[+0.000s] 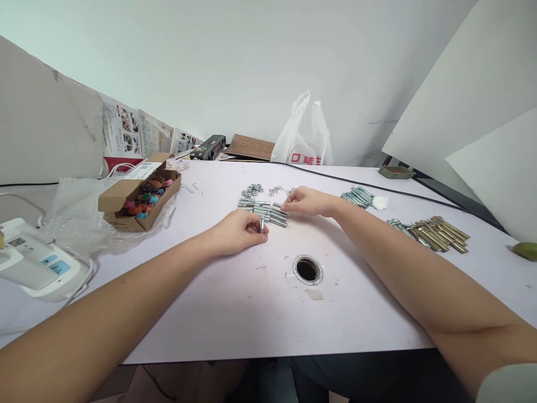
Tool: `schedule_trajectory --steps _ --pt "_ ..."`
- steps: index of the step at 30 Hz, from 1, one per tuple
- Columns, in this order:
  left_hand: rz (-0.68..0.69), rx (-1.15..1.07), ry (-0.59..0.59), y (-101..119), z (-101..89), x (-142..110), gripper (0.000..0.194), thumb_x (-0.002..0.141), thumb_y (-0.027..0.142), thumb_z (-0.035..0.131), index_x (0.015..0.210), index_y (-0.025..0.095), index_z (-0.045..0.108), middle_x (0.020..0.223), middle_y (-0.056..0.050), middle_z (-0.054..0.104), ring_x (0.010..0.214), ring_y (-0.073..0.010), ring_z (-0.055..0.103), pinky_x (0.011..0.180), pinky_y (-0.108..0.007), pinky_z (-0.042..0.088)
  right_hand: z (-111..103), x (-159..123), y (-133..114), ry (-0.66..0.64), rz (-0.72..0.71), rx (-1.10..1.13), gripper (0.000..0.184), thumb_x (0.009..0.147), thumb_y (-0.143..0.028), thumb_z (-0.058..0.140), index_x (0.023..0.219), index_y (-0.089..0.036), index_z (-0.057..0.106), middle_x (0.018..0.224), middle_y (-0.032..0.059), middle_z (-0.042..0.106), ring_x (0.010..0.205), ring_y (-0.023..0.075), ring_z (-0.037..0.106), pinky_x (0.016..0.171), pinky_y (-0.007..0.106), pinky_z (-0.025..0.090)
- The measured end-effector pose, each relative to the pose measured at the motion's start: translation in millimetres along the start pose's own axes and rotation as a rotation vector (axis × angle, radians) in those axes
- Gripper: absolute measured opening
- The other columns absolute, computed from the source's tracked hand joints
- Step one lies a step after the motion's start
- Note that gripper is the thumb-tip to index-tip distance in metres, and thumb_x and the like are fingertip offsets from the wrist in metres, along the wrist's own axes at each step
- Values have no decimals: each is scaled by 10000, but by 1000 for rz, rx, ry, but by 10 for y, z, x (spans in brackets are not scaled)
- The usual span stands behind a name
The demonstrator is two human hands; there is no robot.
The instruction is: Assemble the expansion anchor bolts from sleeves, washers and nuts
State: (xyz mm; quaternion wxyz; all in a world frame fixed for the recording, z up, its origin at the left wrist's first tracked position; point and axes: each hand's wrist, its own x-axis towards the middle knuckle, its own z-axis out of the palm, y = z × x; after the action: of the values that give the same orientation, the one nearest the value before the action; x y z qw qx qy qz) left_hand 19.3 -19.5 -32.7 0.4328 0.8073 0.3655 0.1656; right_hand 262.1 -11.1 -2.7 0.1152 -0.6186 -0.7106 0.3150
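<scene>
My left hand (241, 231) is closed, pinching a short silver metal sleeve (262, 225) that stands about upright between thumb and fingers. Just right of it, my right hand (309, 201) is closed with its fingertips on another silver metal sleeve (277, 206), which points left above the row. Between and behind both hands lie several similar sleeves (262, 211) side by side in short rows. Behind them sit a cluster of hex nuts (252, 191) and some loose washers (274, 191); my right hand partly hides more washers.
Silver bolts (358, 197) and brass-coloured bolts (439, 234) lie to the right. A round hole (307, 270) opens in the white table (235, 302). At left are a cardboard box (121, 196) of colourful pieces and a white device (46, 266). A black cable (361, 182) crosses the back.
</scene>
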Motion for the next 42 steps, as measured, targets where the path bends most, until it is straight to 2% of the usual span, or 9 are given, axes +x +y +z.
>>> schedule_trajectory --steps 5,10,18,25,29,32,36,39,42 --pt "0 -21 -8 15 9 -3 189 699 315 672 817 169 688 612 27 565 558 -99 474 502 -220 355 -106 -204 -248 -140 -178 70 315 831 -299 466 567 -193 332 537 -34 263 495 90 193 468 275 179" --pt "7 -16 -11 39 11 -7 158 695 307 679 741 157 665 584 43 540 539 -83 439 504 -215 329 79 -282 -514 -315 -330 25 301 829 -227 401 547 -188 302 543 -34 249 502 85 192 464 260 192" --pt "-5 -38 -8 32 18 -10 150 697 285 681 770 154 674 681 26 622 575 -83 489 539 -217 366 117 -265 -540 -25 -297 7 315 843 -268 381 599 -205 192 583 -36 169 520 89 132 443 264 134" --pt "8 30 8 29 20 -8 160 700 297 668 774 155 677 629 37 586 573 -88 480 548 -222 367 204 -256 -615 -15 -362 -41 340 817 -272 460 556 -190 259 520 -43 231 498 78 201 447 256 176" --pt "47 32 0 8 21 3 158 706 291 651 791 159 672 647 38 584 609 -95 498 577 -222 375 299 -246 -623 111 -394 -242 384 819 -332 516 524 -179 324 480 -44 283 484 75 207 449 265 168" --pt "62 39 2 -1 17 1 130 712 288 635 729 160 646 613 47 544 576 -83 461 539 -215 341 307 -270 -634 79 -430 -342 435 831 -417 540 517 -175 360 470 -44 301 475 72 199 452 269 162" --pt "58 64 3 -4 16 -5 128 695 278 647 763 170 642 599 49 544 565 -90 481 533 -216 360 169 -347 -671 -12 -357 -205 435 851 -484 513 556 -177 426 510 -31 340 472 75 256 442 255 201" --pt "42 18 -21 -15 26 1 209 685 283 665 865 176 660 663 30 596 607 -107 527 568 -227 404 24 -394 -657 -8 -173 -48 340 901 -393 412 664 -178 529 585 7 459 476 95 360 442 257 270" --pt "43 -9 -11 -36 37 6 244 709 329 658 904 182 660 646 33 565 578 -101 493 551 -233 387 -65 -407 -592 -128 -66 17 156 849 -267 483 828 -204 624 789 55 630 574 134 519 487 263 379"
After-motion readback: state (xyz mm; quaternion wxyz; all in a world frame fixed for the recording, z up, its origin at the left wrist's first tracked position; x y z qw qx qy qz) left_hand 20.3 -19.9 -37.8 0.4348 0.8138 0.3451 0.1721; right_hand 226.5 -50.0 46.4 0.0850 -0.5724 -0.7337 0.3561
